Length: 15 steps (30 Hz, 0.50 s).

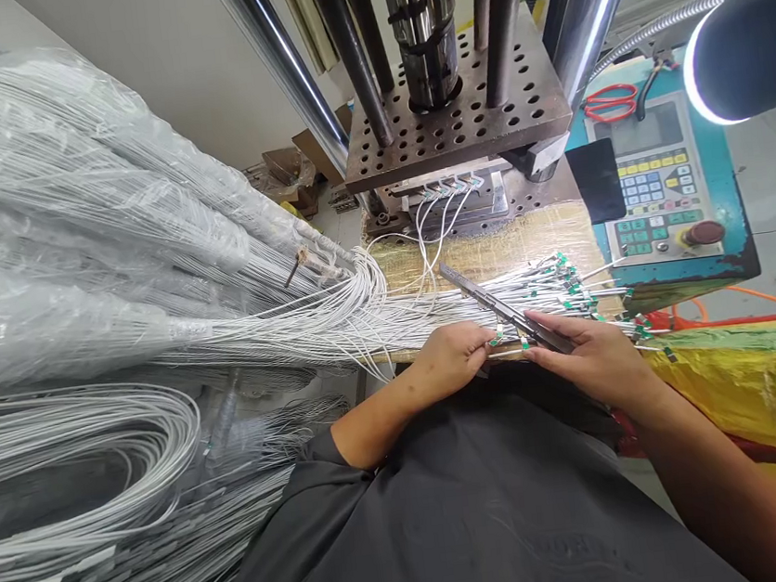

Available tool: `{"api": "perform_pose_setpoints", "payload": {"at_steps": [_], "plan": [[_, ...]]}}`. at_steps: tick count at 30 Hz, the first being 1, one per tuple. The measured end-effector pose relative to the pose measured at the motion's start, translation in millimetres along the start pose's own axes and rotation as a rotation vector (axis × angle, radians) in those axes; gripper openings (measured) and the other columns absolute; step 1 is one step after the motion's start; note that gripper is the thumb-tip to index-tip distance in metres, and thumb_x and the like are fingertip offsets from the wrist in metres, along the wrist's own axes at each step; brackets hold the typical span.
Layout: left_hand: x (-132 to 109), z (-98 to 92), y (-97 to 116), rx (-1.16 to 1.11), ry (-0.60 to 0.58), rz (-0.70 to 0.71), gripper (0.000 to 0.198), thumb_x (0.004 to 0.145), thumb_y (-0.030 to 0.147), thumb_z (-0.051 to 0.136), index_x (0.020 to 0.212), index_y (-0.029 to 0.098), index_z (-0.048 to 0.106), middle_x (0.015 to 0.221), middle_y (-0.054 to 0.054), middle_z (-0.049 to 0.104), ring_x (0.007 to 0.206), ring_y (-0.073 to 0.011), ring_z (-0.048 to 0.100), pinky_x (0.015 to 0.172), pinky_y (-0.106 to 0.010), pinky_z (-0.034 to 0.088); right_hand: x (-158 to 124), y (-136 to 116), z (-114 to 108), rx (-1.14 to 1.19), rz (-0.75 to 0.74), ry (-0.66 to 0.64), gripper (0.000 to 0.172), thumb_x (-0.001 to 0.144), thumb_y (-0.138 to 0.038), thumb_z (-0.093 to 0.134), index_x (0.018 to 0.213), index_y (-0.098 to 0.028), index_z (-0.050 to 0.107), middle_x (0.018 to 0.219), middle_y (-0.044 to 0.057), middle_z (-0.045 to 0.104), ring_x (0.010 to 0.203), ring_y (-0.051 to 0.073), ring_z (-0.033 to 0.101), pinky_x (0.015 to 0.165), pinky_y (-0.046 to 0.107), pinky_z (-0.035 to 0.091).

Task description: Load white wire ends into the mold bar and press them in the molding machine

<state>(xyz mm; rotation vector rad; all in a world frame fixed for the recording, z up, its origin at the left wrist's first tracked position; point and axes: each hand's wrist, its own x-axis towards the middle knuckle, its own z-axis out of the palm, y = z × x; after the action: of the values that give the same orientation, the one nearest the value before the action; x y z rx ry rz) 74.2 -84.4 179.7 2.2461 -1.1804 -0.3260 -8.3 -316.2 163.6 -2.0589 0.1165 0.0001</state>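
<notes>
My left hand is closed in a pinch, its fingertips on a small green-and-white cable end. My right hand grips a long, dark metal bar near its lower end, thumb and fingers on either side. The bar slants up and to the left over a spread of white cables. Another green-and-white end sits against the bar by my right fingertips. Many cable tips with green parts lie beyond my right hand. How the ends fit the bar is too small to tell.
Ahead stands a press with a perforated plate; several cables run into its lower fixture. Plastic-wrapped cable bundles fill the left. At right are a control panel, red-handled scissors, a lamp and a yellow sack.
</notes>
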Motion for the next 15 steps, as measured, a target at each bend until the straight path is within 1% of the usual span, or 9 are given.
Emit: {"api": "perform_pose_setpoints", "payload": {"at_steps": [6,11,15], "plan": [[1.5,2.5,0.0,0.064,0.006,0.008,0.023,0.099,0.019,0.046,0.092,0.018,0.067,0.084,-0.004,0.066,0.081,-0.0178,0.058,0.074,-0.029,0.042,-1.1,-3.2,-0.2,-0.044,0.008,0.020,0.060,0.079,-0.042,0.074,0.133,-0.017,0.069,0.124,0.008,0.074,0.114,0.033,0.070,0.102,0.046,0.057],[2.1,2.0,2.7,0.091,-0.030,-0.015,0.019,0.098,0.020,0.048,0.089,0.019,0.065,0.086,-0.005,0.067,0.083,-0.0186,0.060,0.074,-0.030,0.042,-2.1,-5.4,-0.7,-0.072,0.005,0.021,0.056,0.078,-0.041,0.074,0.130,-0.019,0.071,0.122,0.006,0.075,0.111,0.033,0.072,0.104,0.047,0.056],[2.7,1.4,4.0,0.082,-0.035,-0.024,0.019,0.097,0.020,0.049,0.088,0.019,0.065,0.085,-0.005,0.067,0.082,-0.0190,0.060,0.074,-0.031,0.042,-3.0,-6.7,0.1,-0.087,0.002,0.027,0.055,0.079,-0.039,0.073,0.131,-0.020,0.070,0.122,0.006,0.075,0.110,0.033,0.072,0.104,0.047,0.056]]}}
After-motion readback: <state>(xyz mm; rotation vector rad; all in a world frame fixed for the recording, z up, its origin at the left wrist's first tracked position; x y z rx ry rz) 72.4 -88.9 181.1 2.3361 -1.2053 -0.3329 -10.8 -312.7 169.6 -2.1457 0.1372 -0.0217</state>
